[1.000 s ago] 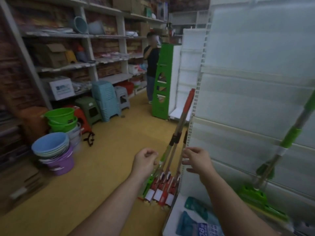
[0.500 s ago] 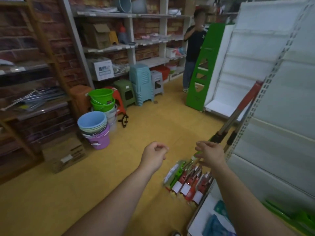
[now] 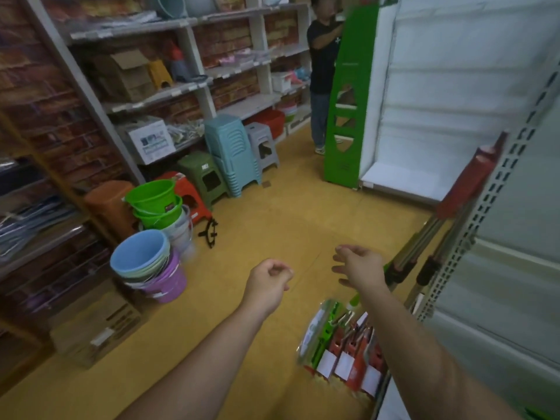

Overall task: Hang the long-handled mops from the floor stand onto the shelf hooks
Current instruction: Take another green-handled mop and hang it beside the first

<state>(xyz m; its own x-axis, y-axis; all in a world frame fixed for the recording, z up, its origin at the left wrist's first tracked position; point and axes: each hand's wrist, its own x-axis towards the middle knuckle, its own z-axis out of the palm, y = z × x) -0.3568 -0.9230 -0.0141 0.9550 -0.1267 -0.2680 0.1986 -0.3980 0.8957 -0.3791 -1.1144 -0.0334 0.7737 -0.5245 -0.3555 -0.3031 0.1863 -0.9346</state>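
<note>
Several long-handled mops lean against the white shelf upright (image 3: pixel 497 207) at the right. Their red and green heads (image 3: pixel 342 350) rest on the yellow floor, and their steel poles with red grips (image 3: pixel 466 186) slant up to the right. My right hand (image 3: pixel 359 268) hovers just left of the poles with its fingers spread, holding nothing. My left hand (image 3: pixel 269 280) is a loose empty fist, farther left over the floor. No shelf hooks can be made out on the white back panel (image 3: pixel 515 283).
Stacked buckets (image 3: pixel 151 237) and plastic stools (image 3: pixel 233 159) line the left shelving. A cardboard box (image 3: pixel 97 325) lies at the lower left. A person (image 3: pixel 322 71) stands beside a green display stand (image 3: pixel 348 95) at the back. Yellow floor lies between.
The view has swung left and down, so the hung green mop at the right has left the frame. My right hand has opened and sits left of the poles.
</note>
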